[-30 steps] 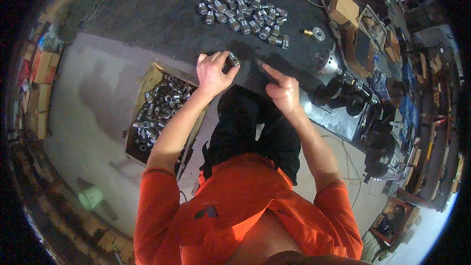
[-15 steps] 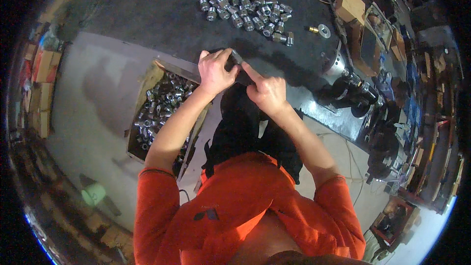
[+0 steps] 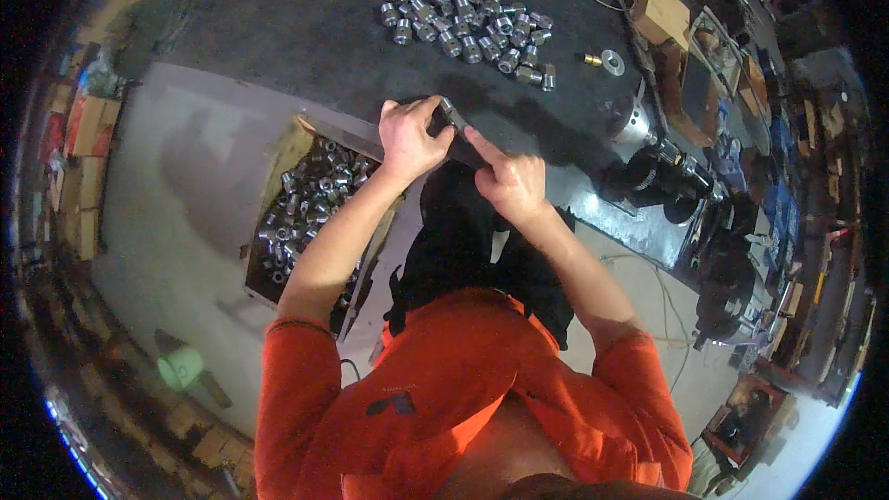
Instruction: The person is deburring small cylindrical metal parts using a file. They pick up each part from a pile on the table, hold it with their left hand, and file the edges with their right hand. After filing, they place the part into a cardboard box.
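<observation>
Below the workbench's near edge sits a cardboard box [image 3: 310, 213] of metal fittings. At that edge, the left hand [image 3: 407, 137] grips a small metal part [image 3: 451, 115], and the right hand [image 3: 507, 178] pinches it too. Farther back lies a pile of fittings [image 3: 472, 30].

An open brown cardboard box [image 3: 278, 187], filled with small metal fittings, is seen on the floor at the left. Tan cartons [image 3: 662, 9] are stacked at the bench's far right; red and orange boxes [image 3: 81, 125] are shelved far left.
</observation>
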### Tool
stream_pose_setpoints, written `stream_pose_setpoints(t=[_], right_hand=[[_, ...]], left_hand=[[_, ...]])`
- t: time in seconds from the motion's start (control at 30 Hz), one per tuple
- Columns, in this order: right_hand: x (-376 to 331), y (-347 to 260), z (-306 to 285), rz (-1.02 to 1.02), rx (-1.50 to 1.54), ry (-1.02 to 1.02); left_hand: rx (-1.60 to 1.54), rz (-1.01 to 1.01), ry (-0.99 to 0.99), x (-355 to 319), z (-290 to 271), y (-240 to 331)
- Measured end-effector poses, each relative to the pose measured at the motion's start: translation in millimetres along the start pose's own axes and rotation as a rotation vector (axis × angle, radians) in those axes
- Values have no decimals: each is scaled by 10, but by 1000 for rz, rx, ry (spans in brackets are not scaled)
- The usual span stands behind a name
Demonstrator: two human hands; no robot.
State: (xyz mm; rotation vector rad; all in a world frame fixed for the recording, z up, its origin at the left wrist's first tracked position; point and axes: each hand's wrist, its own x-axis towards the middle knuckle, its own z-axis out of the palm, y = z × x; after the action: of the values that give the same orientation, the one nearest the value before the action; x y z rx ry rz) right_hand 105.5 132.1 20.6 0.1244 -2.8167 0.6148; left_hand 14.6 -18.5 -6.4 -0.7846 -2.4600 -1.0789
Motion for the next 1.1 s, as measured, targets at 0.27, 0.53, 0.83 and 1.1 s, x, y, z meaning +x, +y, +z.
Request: stream_pose_setpoints(t=[0.27,0.53,0.83,1.1], right_hand=[[-28,-27,-71,3,26,2],[-56,-24,-31,11,24,-3],[-71,-57,-81,88,-34,-112],[-25,-47,-21,45,-14,-11]], left_hand=[[26,-12,-28,29,-27,10],[34,-31,-38,5,-3,-9],[17,-43,-38,14,5,1],[13,-32,-36,29,-3,21]])
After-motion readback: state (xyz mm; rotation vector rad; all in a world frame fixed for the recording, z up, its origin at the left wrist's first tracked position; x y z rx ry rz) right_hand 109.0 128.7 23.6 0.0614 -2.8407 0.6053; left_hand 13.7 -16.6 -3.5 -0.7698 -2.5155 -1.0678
